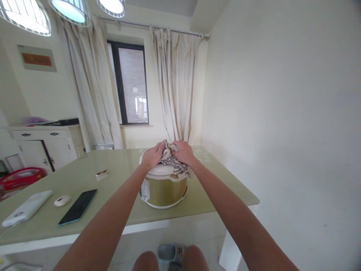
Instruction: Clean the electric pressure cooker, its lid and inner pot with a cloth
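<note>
Two ends of one bunched, pale cloth with dark animal-print patterning [175,162] are pinched between the fingers and palms of the left hand [153,155] and the right hand [182,152]; I cannot tell how each fingertip sits inside the folds. The cloth lies on top of a round, olive-gold appliance with a white lid and white base ring [167,192], which stands upright near the front edge of a glossy, pale-green tabletop with a white rim [121,165]. From my remote seat I see the front edge just nearer than the base, the right edge slanting past the right forearm, and green surface stretching left toward the small things. The cloth looks soft and crumpled, one loose part draped down the lid's right side; the appliance body is smooth, with a pale panel at its left. Farther left lie a small torn wrapper [101,174], a white rounded case [62,200], a flat black phone with a blue edge [78,207] and a white oblong device [26,208]. Beyond hang creased cream curtains [180,82] beside a dark-framed window [132,82]; a smooth off-white wall [282,113] rises at right.
</note>
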`<state>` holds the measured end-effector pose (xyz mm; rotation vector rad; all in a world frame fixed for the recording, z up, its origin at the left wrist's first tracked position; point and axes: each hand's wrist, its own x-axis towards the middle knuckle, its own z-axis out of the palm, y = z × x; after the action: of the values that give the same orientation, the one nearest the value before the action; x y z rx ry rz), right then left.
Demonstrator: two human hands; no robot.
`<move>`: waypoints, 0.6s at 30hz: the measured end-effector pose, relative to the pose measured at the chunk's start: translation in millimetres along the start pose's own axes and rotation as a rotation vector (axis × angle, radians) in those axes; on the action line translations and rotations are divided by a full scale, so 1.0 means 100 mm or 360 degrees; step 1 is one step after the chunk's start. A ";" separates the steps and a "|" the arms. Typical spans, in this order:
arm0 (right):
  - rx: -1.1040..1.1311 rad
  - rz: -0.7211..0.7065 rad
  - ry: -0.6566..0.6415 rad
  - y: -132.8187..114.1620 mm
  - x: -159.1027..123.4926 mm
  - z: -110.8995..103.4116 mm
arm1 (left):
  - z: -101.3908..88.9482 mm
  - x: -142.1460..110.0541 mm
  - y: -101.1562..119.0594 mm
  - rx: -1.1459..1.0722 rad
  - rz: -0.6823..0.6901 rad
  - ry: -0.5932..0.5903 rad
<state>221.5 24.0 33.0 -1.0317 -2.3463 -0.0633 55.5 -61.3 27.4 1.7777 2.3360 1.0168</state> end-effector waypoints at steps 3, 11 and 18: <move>0.0044 0.0061 -0.0100 0.03 0.00 -0.03 | -0.01 -0.01 0.01 0.0024 0.0028 -0.0001; -0.0354 0.0203 0.0268 -0.14 -0.08 0.04 | 0.02 -0.03 0.03 0.0126 0.0112 0.0017; -0.0325 0.0174 -0.0094 -0.11 0.50 0.05 | 0.03 -0.02 -0.02 0.0047 0.0080 0.0009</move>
<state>184.5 50.8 56.4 -1.2747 -2.3685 -0.2375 56.1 -62.3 23.4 1.8558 2.3330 1.0005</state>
